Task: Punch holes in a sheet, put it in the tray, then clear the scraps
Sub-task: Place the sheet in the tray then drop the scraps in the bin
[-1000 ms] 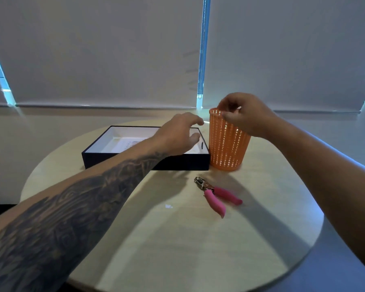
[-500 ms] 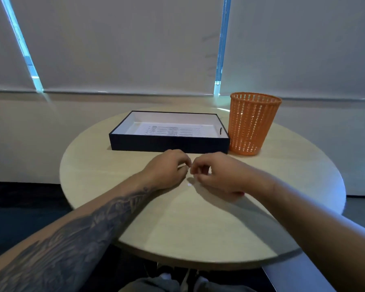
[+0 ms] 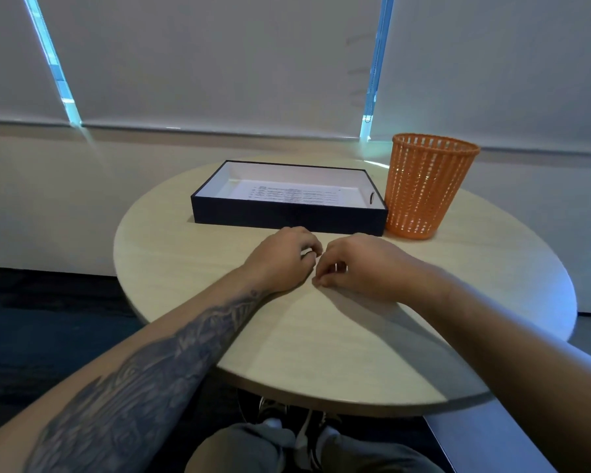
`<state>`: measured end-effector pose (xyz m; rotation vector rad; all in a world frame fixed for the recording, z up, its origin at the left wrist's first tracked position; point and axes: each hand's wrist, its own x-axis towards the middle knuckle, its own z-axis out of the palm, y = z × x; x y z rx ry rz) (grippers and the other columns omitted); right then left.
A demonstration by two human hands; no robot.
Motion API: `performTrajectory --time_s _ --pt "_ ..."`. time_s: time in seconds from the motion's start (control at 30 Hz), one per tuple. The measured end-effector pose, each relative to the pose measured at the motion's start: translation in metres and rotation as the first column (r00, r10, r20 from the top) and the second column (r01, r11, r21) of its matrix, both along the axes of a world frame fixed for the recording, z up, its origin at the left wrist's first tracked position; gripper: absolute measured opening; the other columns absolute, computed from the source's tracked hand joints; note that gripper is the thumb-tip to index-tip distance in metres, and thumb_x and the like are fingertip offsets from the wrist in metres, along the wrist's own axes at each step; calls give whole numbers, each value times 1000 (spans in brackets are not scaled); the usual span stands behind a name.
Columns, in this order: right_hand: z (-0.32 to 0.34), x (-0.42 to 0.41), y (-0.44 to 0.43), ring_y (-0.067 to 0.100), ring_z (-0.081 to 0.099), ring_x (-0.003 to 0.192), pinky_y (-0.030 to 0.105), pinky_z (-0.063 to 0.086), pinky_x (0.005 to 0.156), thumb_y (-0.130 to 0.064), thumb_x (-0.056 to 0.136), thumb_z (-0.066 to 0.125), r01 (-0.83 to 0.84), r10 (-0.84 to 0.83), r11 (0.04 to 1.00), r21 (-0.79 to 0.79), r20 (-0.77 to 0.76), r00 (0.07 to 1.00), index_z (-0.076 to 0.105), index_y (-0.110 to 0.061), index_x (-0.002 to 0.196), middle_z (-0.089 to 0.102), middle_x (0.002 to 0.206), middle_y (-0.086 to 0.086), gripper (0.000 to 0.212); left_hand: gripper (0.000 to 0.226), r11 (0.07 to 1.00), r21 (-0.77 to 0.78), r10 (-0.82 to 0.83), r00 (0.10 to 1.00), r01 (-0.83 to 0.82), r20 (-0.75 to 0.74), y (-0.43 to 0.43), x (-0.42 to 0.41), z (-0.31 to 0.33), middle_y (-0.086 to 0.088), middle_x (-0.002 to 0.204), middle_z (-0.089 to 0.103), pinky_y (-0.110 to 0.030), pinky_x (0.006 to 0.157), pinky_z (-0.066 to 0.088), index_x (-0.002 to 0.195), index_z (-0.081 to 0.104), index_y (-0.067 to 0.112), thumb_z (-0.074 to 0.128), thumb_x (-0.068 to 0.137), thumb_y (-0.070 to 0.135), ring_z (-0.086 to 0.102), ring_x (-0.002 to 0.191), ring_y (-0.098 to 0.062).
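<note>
Both hands rest on the round wooden table (image 3: 321,353), just in front of the tray. My left hand (image 3: 280,264) lies with its fingers curled in and nothing visible in them. Close beside it, my right hand (image 3: 359,268) pinches its fingertips down on the tabletop, where a small white paper scrap lay; the scrap is hidden under them. The dark tray (image 3: 287,218) with a white inside holds the printed sheet (image 3: 290,194), lying flat. The orange mesh basket (image 3: 423,189) stands upright against the tray's right end. No hole punch is in sight.
Closed roller blinds (image 3: 219,63) and a low wall lie beyond the table. My knees (image 3: 253,448) and shoes show under the table's near edge. The floor to the left is dark.
A second ago my right hand was over the basket's rim and my left by the tray. Both came down together onto the table. The pink punch and the white scrap are now out of sight.
</note>
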<state>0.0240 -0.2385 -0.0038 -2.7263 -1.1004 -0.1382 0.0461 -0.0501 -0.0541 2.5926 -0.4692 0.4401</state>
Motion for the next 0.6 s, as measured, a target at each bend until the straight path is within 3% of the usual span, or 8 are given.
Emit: performTrajectory --time_s 0.2,0.33,0.47,0.6 --pt "10 -4 10 11 64 89 34 54 76 -40 93 67 8 1 985 -174 53 999 77 -32 105 72 97 -12 17 18 1000 -19 -16 1000 16 6 -1 -2 0 18 101 58 -26 76 40 99 72 31 55 92 26 50 94 -7" --pt "8 -8 13 18 65 86 32 46 68 -36 97 60 13 9 975 -224 97 995 71 -25 100 71 94 -5 16 21 1000 -21 -20 1000 20 2 -1 -2 0 12 108 65 -30 80 45 101 73 29 55 91 24 55 100 -12" --pt "-1 -10 13 23 59 80 39 49 69 -30 97 51 28 -9 978 -207 93 996 53 -25 86 62 85 -3 12 23 1000 -15 -11 1000 11 -5 -1 -3 0 10 112 66 -33 85 49 104 73 28 54 92 24 56 104 -14" --pt "-11 -7 7 18 55 73 41 49 67 -34 95 51 49 -48 995 -85 12 999 55 -22 82 57 78 -6 18 24 1000 -13 -7 1000 6 -6 -1 -4 1 9 112 66 -34 86 50 104 72 27 52 92 22 57 104 -14"
